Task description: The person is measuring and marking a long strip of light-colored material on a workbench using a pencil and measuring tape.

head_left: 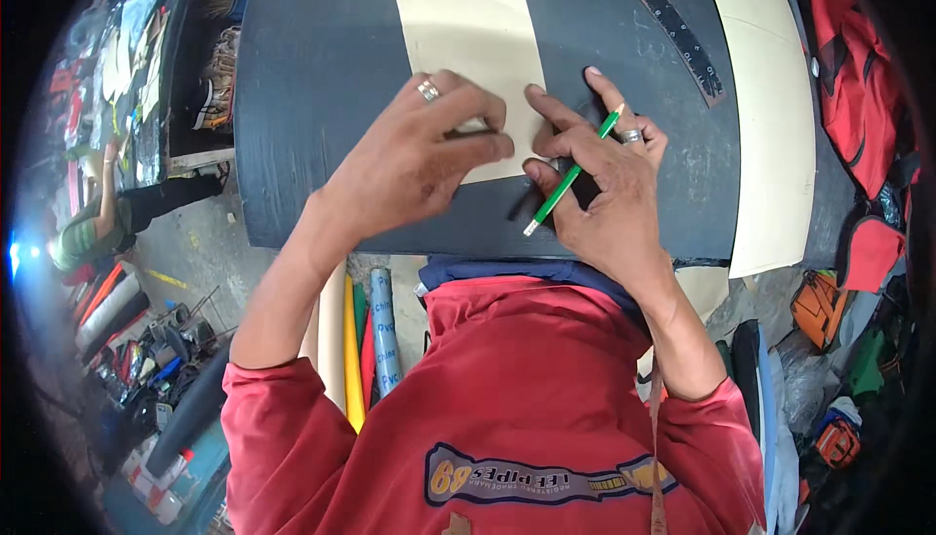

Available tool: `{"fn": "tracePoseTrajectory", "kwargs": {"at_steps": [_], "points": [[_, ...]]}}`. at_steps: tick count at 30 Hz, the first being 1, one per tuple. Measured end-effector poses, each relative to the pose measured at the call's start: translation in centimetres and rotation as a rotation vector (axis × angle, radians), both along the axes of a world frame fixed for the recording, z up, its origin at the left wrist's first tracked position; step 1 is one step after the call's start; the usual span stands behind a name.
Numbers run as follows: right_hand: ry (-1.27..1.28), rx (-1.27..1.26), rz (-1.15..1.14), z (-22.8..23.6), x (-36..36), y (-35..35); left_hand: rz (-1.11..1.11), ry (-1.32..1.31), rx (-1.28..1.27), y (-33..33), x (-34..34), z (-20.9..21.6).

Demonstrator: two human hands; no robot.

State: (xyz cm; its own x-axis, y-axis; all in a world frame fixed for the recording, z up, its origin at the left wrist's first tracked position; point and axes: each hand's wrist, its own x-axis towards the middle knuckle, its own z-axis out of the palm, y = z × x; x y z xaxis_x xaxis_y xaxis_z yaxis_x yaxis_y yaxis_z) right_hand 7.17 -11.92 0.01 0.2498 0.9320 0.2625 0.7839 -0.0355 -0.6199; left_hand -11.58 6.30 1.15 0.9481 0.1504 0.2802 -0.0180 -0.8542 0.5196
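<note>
A long cream strip of paper or card (468, 18) lies down the middle of the dark work table (322, 77). Over its near left part is my left hand (419, 150), with curled fingers and the thumb close to the index fingertip. Whatever may be pinched there is too small to make out. A green pencil (575, 172) lies slantwise across my right hand (609, 179), held between the fingers, its point up and its eraser end toward me. The right thumb and index finger bend near the strip's right edge; the other fingers rest farther out over the dark surface.
A black ruler (668, 28) lies on the table at the far right. A larger cream sheet (770, 116) hangs over the right edge, beside red fabric (863, 77). Rolls of material (383, 325) stand below the near edge. At the left another person (107, 218) is near a cluttered table.
</note>
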Motion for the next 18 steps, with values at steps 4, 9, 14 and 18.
{"fn": "tracePoseTrajectory", "kwargs": {"at_steps": [4,9,14,18], "points": [[0.006,-0.040,0.002,0.3,0.0,-0.1,-0.109,0.008,0.072,-0.2,-0.2,0.1],[0.003,-0.052,-0.009,0.4,-0.2,-0.1,-0.192,0.051,0.163,-0.2,-0.5,0.2],[0.016,-0.056,-0.008,0.3,-0.2,-0.1,-0.185,0.051,0.168,-0.4,-0.6,0.3],[0.016,-0.040,-0.011,0.1,-0.1,-0.1,-0.162,0.062,0.167,-0.7,-1.5,0.3]]}}
